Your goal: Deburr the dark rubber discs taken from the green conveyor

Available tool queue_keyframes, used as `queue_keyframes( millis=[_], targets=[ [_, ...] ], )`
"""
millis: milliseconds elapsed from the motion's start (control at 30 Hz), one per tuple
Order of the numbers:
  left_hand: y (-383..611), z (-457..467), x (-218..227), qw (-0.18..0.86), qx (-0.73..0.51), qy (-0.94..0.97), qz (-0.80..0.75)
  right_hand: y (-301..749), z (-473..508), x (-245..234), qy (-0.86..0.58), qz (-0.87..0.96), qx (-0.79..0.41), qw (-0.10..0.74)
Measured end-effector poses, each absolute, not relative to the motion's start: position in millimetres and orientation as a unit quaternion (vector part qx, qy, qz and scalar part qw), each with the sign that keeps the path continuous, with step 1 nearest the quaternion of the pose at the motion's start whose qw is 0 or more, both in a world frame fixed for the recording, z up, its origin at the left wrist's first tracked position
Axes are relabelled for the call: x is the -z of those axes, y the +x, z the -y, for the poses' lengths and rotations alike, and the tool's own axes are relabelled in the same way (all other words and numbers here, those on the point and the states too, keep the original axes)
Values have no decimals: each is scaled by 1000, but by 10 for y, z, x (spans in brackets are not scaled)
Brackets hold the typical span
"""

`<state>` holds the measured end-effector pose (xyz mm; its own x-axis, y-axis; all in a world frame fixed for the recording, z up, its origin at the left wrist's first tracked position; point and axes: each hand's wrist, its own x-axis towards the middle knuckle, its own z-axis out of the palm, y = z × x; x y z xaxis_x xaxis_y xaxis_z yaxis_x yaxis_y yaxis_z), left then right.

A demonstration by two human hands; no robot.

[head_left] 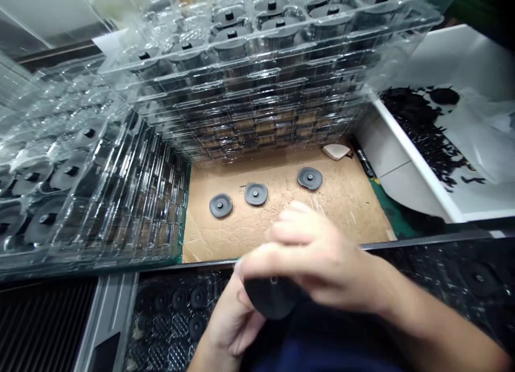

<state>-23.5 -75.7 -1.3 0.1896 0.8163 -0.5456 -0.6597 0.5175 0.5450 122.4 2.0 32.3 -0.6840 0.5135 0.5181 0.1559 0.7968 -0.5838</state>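
Both hands meet low in the middle around one dark grey round disc (271, 299). My left hand (231, 321) cups it from below with curled fingers. My right hand (314, 259) lies over its top, fingers bent and blurred by motion. Three more grey discs lie flat on the brown cardboard sheet (341, 200) just beyond the hands: a left disc (220, 205), a middle disc (256, 193) and a right disc (309, 177).
Tall stacks of clear plastic trays holding discs stand at the back (257, 66) and at the left (80, 184). A white bin (418, 162) with small black parts sits at the right. A black tray of discs (177, 307) lies under the hands.
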Motion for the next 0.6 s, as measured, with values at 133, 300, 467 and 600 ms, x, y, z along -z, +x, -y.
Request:
queue_keyframes(
  millis=[133, 300, 467, 600],
  targets=[
    [-352, 766, 44, 825, -468, 42, -314, 1391, -4, 101, -406, 819, -261, 310],
    [-386, 768, 105, 857, -456, 25, -241, 1518, 321, 828, -461, 789, -325, 243],
    [-335, 750, 78, 860, -454, 27, -231, 1573, 295, 625, -508, 749, -329, 268],
    [-269, 789, 85, 846, -457, 32, -274, 1476, 243, -110, -442, 756, -296, 382]
  ],
)
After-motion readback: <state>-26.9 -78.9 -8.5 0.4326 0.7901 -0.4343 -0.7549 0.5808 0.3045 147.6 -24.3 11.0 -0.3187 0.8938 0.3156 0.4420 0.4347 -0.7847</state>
